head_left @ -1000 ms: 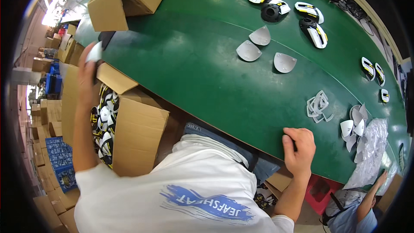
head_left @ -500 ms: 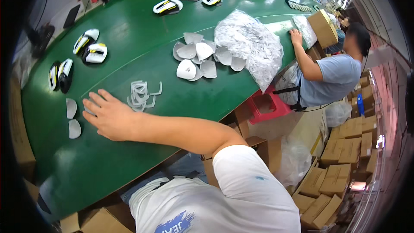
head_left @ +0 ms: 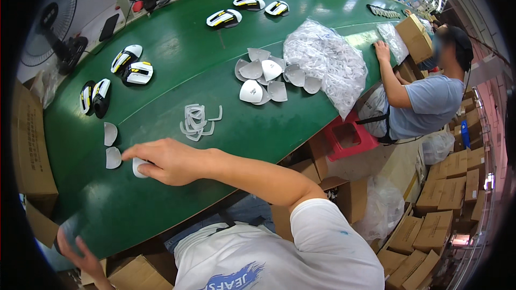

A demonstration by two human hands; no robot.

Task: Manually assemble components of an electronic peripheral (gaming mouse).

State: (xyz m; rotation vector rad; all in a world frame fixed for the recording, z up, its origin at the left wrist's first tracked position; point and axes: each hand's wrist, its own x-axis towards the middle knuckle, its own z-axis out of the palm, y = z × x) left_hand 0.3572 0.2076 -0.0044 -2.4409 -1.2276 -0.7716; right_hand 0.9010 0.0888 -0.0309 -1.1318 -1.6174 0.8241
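My right hand (head_left: 174,162) is closed on a small white curved shell (head_left: 139,168), pinched between thumb and fingers just over the green table. Beside its fingertips lie two grey-white curved shells, one (head_left: 113,158) nearer me and another (head_left: 110,133) behind it. My left hand (head_left: 80,255), smeared by motion, is at the table's lower left edge; its fingers look apart, and nothing shows in them. Beyond my right forearm sits a small heap of translucent bent frames (head_left: 196,121). Farther off is a pile of grey and white shells (head_left: 250,91).
White, black and yellow computer mice (head_left: 138,73) stand in groups along the far side. A large clear bag of small parts (head_left: 322,56) lies right of the shells. A person (head_left: 430,99) sits at the right; cardboard boxes (head_left: 419,236) are stacked below. A fan (head_left: 56,37) stands far left.
My right hand has gone from spread flat on the table to closed on a white shell. My left hand has come into view at lower left. The whole view has shifted slightly.
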